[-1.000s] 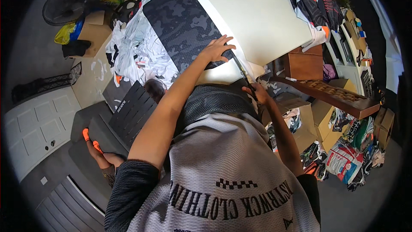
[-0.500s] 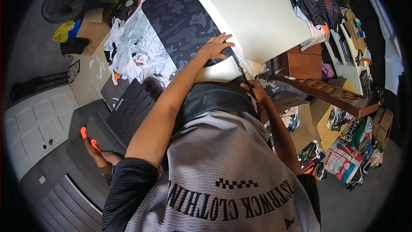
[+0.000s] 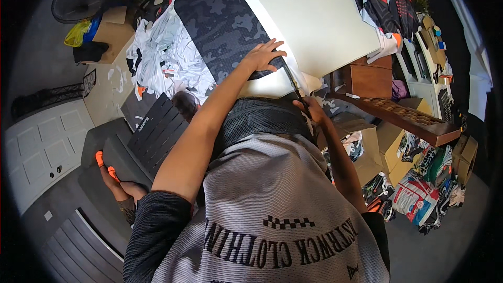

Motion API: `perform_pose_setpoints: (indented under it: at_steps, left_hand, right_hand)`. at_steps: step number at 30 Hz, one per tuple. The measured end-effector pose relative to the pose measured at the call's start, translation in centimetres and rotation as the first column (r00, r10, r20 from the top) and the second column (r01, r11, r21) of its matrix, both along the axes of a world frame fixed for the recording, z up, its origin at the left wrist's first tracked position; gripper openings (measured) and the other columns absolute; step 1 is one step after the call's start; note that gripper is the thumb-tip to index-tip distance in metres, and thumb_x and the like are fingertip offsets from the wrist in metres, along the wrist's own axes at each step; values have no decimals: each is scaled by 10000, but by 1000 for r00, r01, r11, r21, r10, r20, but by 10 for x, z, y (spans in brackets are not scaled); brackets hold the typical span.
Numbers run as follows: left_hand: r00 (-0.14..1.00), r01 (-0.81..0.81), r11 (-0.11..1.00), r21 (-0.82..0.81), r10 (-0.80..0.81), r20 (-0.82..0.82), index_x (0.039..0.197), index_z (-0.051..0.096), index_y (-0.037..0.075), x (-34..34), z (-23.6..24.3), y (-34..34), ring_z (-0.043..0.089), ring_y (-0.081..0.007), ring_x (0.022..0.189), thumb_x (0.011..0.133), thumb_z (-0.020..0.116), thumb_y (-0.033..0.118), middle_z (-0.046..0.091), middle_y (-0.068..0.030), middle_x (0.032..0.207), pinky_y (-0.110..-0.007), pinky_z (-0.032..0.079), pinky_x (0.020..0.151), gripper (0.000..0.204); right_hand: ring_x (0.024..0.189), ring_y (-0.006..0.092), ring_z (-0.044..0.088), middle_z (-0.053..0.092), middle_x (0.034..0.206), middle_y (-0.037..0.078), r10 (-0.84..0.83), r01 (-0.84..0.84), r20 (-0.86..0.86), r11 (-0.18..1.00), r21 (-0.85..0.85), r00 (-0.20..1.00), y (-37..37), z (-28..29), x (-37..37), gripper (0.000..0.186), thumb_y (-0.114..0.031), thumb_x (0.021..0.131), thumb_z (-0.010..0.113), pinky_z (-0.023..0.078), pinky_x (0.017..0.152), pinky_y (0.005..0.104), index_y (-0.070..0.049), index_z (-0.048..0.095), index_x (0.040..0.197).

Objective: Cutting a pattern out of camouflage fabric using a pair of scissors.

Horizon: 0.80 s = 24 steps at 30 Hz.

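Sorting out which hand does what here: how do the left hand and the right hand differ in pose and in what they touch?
The left hand lies flat, fingers spread, pressing on the dark camouflage fabric; the right hand is curled in a grip around the scissors. The left arm reaches far out; the right stays close to the body. Both work at the white table.

Dark camouflage-print sheet [image 3: 222,23] lies flat on the white table [image 3: 314,15], its near end just beside the table's front edge. Scissors [image 3: 293,85], dark and slim, angle along the sheet's right border, blades seemingly cutting into it, hard to tell.
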<state>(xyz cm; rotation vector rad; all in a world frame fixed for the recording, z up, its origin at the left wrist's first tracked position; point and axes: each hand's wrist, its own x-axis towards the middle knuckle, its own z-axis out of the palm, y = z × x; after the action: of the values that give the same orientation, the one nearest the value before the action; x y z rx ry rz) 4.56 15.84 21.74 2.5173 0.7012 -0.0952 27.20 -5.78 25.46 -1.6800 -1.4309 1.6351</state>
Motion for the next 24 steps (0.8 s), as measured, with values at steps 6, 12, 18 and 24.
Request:
perform_pose_setpoints:
  at_steps: [6, 12, 18, 24]
  left_hand:
    - [1000, 2, 1000, -5, -2, 1, 1419, 423, 308, 1, 0, 0, 156, -323, 1494, 775, 740, 409, 206, -39, 1604, -495, 257, 1148, 725]
    - [1000, 2, 1000, -4, -2, 14, 1417, 427, 308, 1, 1, 0, 152, -321, 1495, 768, 746, 402, 209, -39, 1603, -494, 264, 1142, 729]
    - [1000, 2, 1000, -17, -2, 25, 1416, 429, 310, 0, 1, 1, 154, -316, 1494, 763, 750, 395, 208, -35, 1603, -490, 263, 1141, 732]
    - [1000, 5, 1000, -10, -5, 11, 1416, 430, 315, 1, -2, 2, 158, -311, 1493, 766, 739, 419, 204, -32, 1604, -486, 259, 1143, 727]
  right_hand:
    - [602, 143, 389, 407, 657, 6, 30, -29, 39, 999, -38, 999, -2, -6, 5, 599, -562, 909, 598, 346, 558, 326, -32, 450, 672]
    - [624, 162, 409, 431, 680, 30, 34, -33, 116, 999, -8, 993, 1, -2, 4, 610, -552, 907, 609, 362, 579, 335, 1, 464, 692]
    - [644, 168, 424, 442, 693, 43, 27, -26, 78, 1000, -15, 997, 3, 7, 2, 580, -514, 924, 607, 373, 601, 338, 10, 480, 711]
    - [644, 176, 434, 452, 690, 48, 22, -13, 98, 996, -88, 995, 3, 8, 0, 553, -480, 939, 603, 378, 613, 339, 13, 486, 717]
